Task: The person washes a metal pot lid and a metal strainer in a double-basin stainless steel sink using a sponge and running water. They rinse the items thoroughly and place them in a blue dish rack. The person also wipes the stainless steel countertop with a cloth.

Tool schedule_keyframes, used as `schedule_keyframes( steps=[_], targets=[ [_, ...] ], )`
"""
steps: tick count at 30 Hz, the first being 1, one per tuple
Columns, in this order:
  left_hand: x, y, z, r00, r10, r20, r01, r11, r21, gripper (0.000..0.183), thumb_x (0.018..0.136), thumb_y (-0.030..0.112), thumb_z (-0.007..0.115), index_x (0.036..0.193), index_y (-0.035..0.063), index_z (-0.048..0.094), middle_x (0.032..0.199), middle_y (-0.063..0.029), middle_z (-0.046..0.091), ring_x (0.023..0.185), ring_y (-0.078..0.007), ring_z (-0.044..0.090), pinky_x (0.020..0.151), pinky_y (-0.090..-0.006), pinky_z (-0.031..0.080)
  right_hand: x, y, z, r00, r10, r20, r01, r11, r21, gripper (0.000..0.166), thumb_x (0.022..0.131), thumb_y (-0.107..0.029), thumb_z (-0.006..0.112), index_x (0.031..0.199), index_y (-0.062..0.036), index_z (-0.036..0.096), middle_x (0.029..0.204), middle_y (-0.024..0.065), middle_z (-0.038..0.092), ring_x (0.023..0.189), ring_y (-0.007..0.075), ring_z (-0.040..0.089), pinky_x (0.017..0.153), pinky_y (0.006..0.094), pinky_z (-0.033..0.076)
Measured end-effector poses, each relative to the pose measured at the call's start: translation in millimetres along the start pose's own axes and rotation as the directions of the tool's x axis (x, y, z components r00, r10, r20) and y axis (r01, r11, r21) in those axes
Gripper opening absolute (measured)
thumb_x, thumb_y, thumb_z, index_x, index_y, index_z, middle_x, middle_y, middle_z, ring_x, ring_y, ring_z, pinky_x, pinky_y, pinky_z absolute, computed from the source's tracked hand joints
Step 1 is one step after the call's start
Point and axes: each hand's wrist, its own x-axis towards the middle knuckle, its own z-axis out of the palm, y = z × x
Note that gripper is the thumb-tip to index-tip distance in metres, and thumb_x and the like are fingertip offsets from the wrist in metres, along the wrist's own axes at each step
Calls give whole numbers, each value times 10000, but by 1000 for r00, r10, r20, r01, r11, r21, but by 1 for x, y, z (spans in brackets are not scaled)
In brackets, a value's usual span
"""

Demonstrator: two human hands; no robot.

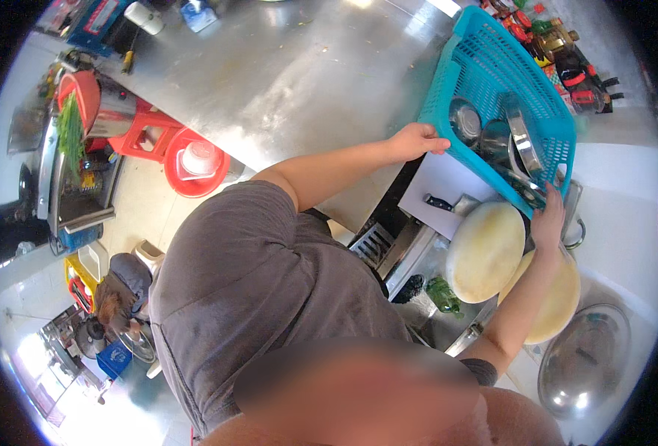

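A turquoise plastic basket (507, 61) stands tilted at the upper right, holding several shiny metal bowls and pans (521, 134). My left hand (421, 142) grips the rim at its near left corner. At the near right corner, my right hand (549, 220) holds the rim by the handle opening, with some fingers hidden behind the edge. Just below the basket are a white cutting board (432, 181), a cleaver with a black handle (439, 202) and two round, yellowed boards, one (488, 251) partly over the other (563, 295).
A steel worktop (318, 72) spans the top. Sauce bottles (557, 44) line the wall beyond the basket. A sink (440, 323) holds a green bottle (443, 294). A large metal lid (585, 362) lies lower right. A red basin (217, 178) and, farther off, a crouching person (122, 284) are at left.
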Motion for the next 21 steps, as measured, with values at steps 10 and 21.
schedule_keyframes(
  steps=[10, 21],
  targets=[
    [-120, -68, -23, 980, 197, -42, -121, 743, 659, 223, 926, 245, 559, 997, 65, 670, 992, -122, 671, 952, -278, 629, 858, -385, 492, -239, -129, 96, 942, 181, -282, -46, 904, 426, 470, 730, 16, 538, 1194, -46, 575, 1347, 201, 476, 1276, 390, 410, 1060, 487, 326],
    [-250, -130, -90, 985, 130, -112, 4, 638, 770, 350, 905, 334, 626, 1042, 16, 677, 1056, -120, 675, 957, -184, 628, 869, -314, 476, -635, -198, 227, 108, 986, -125, -930, 144, 338, 479, 775, -205, 659, 1211, -39, 551, 1342, 248, 442, 1273, 408, 382, 1073, 487, 305]
  ],
)
